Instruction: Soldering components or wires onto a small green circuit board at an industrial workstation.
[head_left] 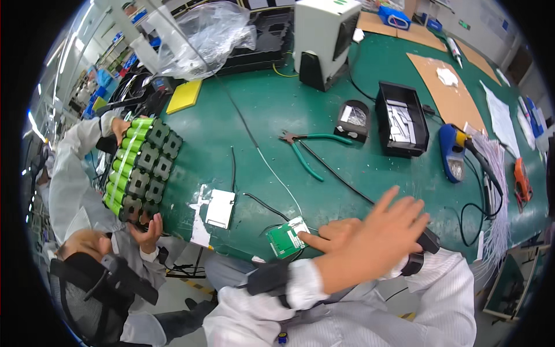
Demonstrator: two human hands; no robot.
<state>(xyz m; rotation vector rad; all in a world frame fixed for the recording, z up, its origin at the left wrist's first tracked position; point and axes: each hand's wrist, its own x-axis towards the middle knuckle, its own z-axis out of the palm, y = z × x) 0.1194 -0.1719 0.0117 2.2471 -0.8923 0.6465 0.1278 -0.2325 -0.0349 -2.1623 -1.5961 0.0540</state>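
My left arm crosses over my right. My left hand [370, 248] is open above the table, palm down with its fingers spread, nothing visible in it. Below it my right hand [332, 234] reaches left, its index fingertip pressed on the right edge of a green circuit board [282, 242] with a white label; its other fingers look curled and its thumb is hidden. The circuit board lies by the table's near edge, with a thin pale wire [276, 176] running up from it and black wires [265, 205] beside it. A white flat module [221, 209] lies to its left.
Green-handled pliers [303, 141], a black parts bin [403, 118], a small black tray [352, 120] and a soldering iron holder [451, 150] stand beyond my hands. A co-worker at left holds a green cell pack [136, 168]. White wires [488, 196] hang at right.
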